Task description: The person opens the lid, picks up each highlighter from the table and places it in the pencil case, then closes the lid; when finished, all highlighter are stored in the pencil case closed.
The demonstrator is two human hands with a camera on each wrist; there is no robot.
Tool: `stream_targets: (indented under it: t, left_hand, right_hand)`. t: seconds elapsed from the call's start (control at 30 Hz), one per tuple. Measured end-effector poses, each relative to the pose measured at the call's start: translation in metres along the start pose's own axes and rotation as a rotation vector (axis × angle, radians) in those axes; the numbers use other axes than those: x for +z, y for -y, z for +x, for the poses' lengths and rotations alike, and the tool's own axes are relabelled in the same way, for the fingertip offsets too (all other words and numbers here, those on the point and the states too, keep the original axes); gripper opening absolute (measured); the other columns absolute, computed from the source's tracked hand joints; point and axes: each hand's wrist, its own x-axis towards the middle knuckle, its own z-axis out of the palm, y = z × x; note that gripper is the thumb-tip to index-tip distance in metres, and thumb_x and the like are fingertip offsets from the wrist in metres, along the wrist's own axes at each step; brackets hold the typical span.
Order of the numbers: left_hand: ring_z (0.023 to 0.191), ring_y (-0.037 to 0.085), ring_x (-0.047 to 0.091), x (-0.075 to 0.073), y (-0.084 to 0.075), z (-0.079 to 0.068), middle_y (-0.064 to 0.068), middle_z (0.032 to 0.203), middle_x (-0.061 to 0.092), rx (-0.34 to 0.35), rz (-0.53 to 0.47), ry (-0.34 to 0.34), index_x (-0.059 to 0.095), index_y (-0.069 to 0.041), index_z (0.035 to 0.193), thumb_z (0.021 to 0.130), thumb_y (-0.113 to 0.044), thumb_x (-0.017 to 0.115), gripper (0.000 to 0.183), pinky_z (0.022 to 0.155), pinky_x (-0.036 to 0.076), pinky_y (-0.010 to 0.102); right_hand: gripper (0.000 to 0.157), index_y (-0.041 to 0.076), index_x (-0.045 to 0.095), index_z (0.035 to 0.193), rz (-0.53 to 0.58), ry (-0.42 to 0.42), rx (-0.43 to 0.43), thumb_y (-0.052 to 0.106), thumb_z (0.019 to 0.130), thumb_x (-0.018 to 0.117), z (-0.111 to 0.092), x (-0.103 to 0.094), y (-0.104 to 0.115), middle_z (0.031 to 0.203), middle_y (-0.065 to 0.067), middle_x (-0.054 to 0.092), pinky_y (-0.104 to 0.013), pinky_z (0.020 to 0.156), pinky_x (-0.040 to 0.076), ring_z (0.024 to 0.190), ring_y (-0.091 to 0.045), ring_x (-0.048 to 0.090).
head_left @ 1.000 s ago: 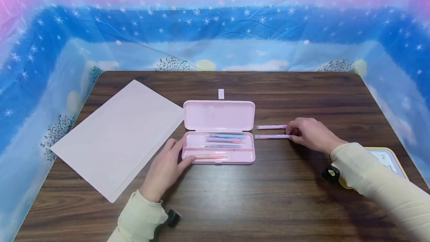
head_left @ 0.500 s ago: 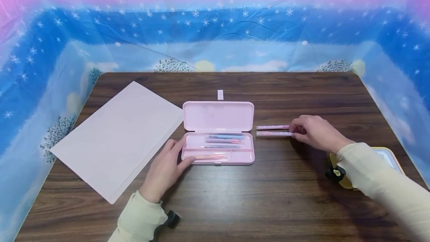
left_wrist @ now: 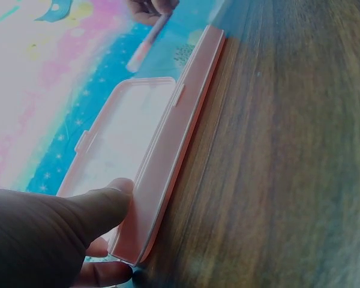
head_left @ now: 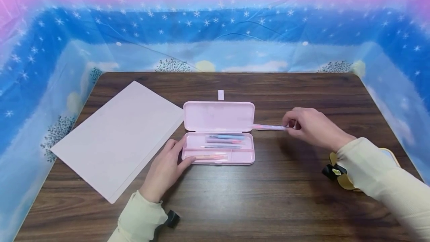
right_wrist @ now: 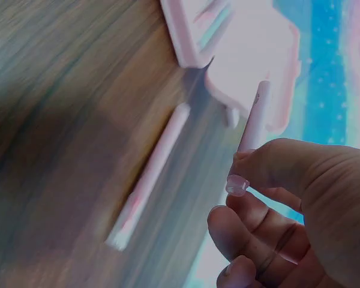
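My left hand (head_left: 166,169) holds the left end of an open pink pencil case (head_left: 243,156), its thumb against the front wall in the left wrist view. Inside the case lie several pens (head_left: 225,136) in the long back compartment, and an orange-toned pen (head_left: 211,156) in the front one. To the right of the case, my right hand (head_left: 310,126) pinches a pale pink pen (right_wrist: 255,123) between thumb and fingers, raised off the table. A second pink pen (right_wrist: 150,177) lies on the wood below it, mostly covered by the held pen in the head view.
A large pale sheet or folder (head_left: 117,141) lies at the left, its corner by the case. A small white eraser-like block (head_left: 220,95) sits behind the lid. A yellow-edged object (head_left: 389,154) is partly hidden under the right forearm. Patterned cloth surrounds the table (head_left: 235,204).
My right hand has lifted the nearer of the two pens and moved it away from me, over the other pen. The left hand stays on the pencil case.
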Motion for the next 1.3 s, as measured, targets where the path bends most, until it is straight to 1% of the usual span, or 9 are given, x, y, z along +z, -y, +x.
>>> stream_targets:
  t: [0.17, 0.3, 0.47, 0.67, 0.8, 0.93, 1.07, 1.2, 1.3]
  left_hand:
    - [0.076, 0.019, 0.05, 0.0, 0.0, 0.0, 0.01, 0.102, 0.053, -0.002, -0.002, 0.001, 0.046, -0.008, 0.147, 0.088, -0.036, 0.074, 0.072, 0.069, 0.046, 0.034]
    - [0.077, 0.019, 0.051, -0.001, 0.0, 0.0, 0.01, 0.102, 0.053, -0.006, 0.003, 0.003, 0.045, -0.008, 0.147, 0.088, -0.037, 0.074, 0.072, 0.069, 0.046, 0.033]
    - [0.077, 0.019, 0.051, 0.0, 0.001, 0.0, 0.01, 0.102, 0.053, -0.005, 0.004, 0.0, 0.046, -0.008, 0.147, 0.087, -0.037, 0.074, 0.072, 0.07, 0.046, 0.034]
    - [0.077, 0.019, 0.05, 0.0, 0.001, 0.0, 0.009, 0.101, 0.053, -0.002, 0.005, -0.004, 0.046, -0.009, 0.147, 0.087, -0.035, 0.075, 0.072, 0.069, 0.045, 0.034]
    - [0.077, 0.019, 0.049, 0.001, 0.001, -0.001, 0.009, 0.102, 0.053, -0.006, 0.008, -0.002, 0.046, -0.009, 0.147, 0.087, -0.036, 0.075, 0.072, 0.069, 0.045, 0.033]
    - [0.077, 0.018, 0.05, 0.001, 0.001, -0.001, 0.009, 0.102, 0.053, -0.01, 0.005, -0.005, 0.046, -0.009, 0.147, 0.087, -0.036, 0.075, 0.072, 0.07, 0.045, 0.033]
    - [0.076, 0.018, 0.049, 0.001, 0.001, -0.001, 0.009, 0.101, 0.053, -0.001, 0.0, -0.015, 0.047, -0.009, 0.147, 0.086, -0.035, 0.076, 0.072, 0.07, 0.045, 0.034]
    - [0.076, 0.018, 0.049, 0.002, 0.001, -0.001, 0.009, 0.101, 0.052, -0.004, 0.0, -0.013, 0.046, -0.009, 0.147, 0.087, -0.035, 0.076, 0.072, 0.07, 0.045, 0.033]
    - [0.076, 0.018, 0.049, 0.001, 0.002, -0.001, 0.008, 0.101, 0.052, -0.011, 0.002, -0.009, 0.046, -0.009, 0.147, 0.087, -0.035, 0.075, 0.071, 0.07, 0.045, 0.033]
  right_hand:
    - [0.007, 0.019, 0.068, 0.088, 0.02, -0.004, -0.029, 0.013, 0.087, 0.07, 0.009, -0.003, 0.019, 0.079, 0.005, 0.061, -0.03, 0.065, 0.044, 0.071, -0.011, 0.054]
    - [0.006, 0.02, 0.067, 0.088, 0.033, -0.008, -0.054, 0.014, 0.087, 0.069, 0.017, -0.001, 0.033, 0.081, 0.006, 0.06, -0.029, 0.066, 0.045, 0.072, -0.011, 0.055]
    - [0.006, 0.019, 0.068, 0.088, 0.05, -0.006, -0.087, 0.013, 0.086, 0.068, 0.028, 0.005, 0.048, 0.082, 0.006, 0.059, -0.029, 0.066, 0.045, 0.072, -0.011, 0.056]
    - [0.005, 0.018, 0.066, 0.087, 0.046, -0.007, -0.142, 0.014, 0.086, 0.07, 0.041, 0.015, 0.063, 0.083, 0.005, 0.062, -0.03, 0.067, 0.047, 0.072, -0.01, 0.056]
    - [0.006, 0.017, 0.067, 0.089, 0.049, 0.028, -0.136, 0.015, 0.085, 0.072, 0.047, 0.022, 0.073, 0.084, 0.004, 0.063, -0.03, 0.068, 0.048, 0.073, -0.011, 0.055]
    - [0.006, 0.017, 0.066, 0.087, 0.061, 0.056, -0.129, 0.014, 0.085, 0.071, 0.051, 0.029, 0.079, 0.081, 0.005, 0.061, -0.029, 0.068, 0.047, 0.072, -0.011, 0.054]
    - [0.007, 0.018, 0.064, 0.083, 0.068, 0.068, -0.139, 0.016, 0.085, 0.071, 0.053, 0.038, 0.081, 0.078, 0.005, 0.059, -0.029, 0.066, 0.045, 0.07, -0.011, 0.052]
    - [0.01, 0.019, 0.066, 0.084, 0.088, 0.095, -0.119, 0.022, 0.087, 0.074, 0.055, 0.047, 0.082, 0.077, 0.007, 0.059, -0.028, 0.066, 0.045, 0.07, -0.011, 0.052]
    - [0.01, 0.02, 0.067, 0.084, 0.097, 0.12, -0.103, 0.022, 0.086, 0.076, 0.056, 0.053, 0.082, 0.077, 0.006, 0.06, -0.027, 0.065, 0.045, 0.07, -0.011, 0.053]
